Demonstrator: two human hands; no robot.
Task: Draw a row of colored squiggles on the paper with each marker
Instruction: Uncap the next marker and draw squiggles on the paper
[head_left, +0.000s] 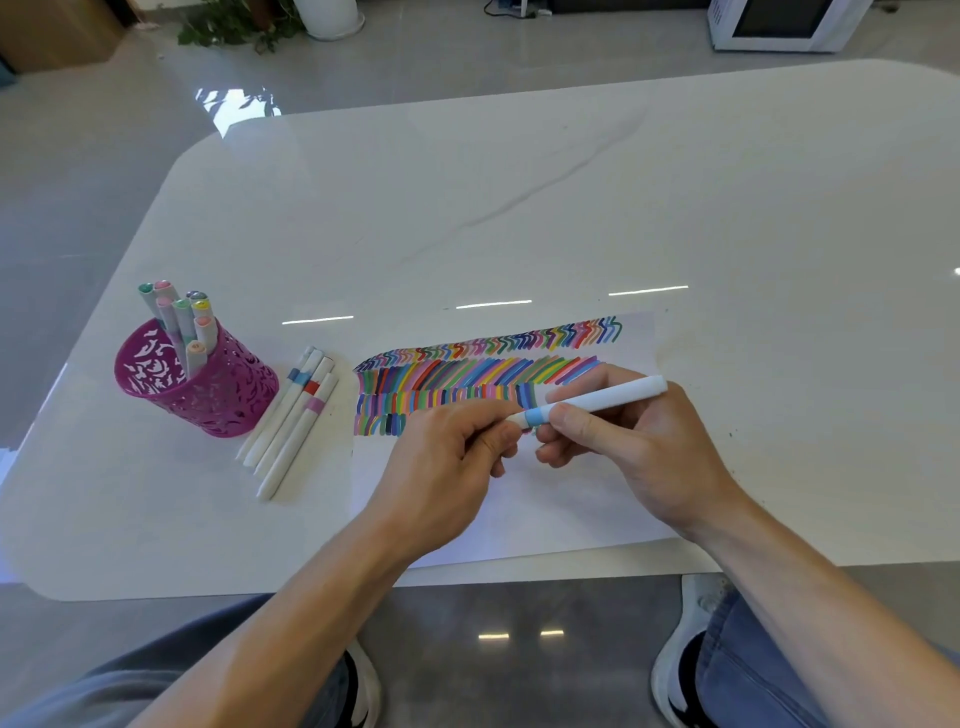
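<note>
A white sheet of paper (545, 499) lies on the table, its upper part filled with several rows of coloured strokes and squiggles (483, 364). Over the paper I hold a white marker with a light-blue band (597, 400). My right hand (639, 447) grips its barrel. My left hand (447, 457) pinches the cap end of the same marker, just left of the blue band. The tip is hidden by my fingers.
A magenta cut-out pen cup (197, 384) with several capped markers stands at the left. Several white markers (296, 415) lie side by side between the cup and the paper. The table's near edge (519, 571) runs just below the paper.
</note>
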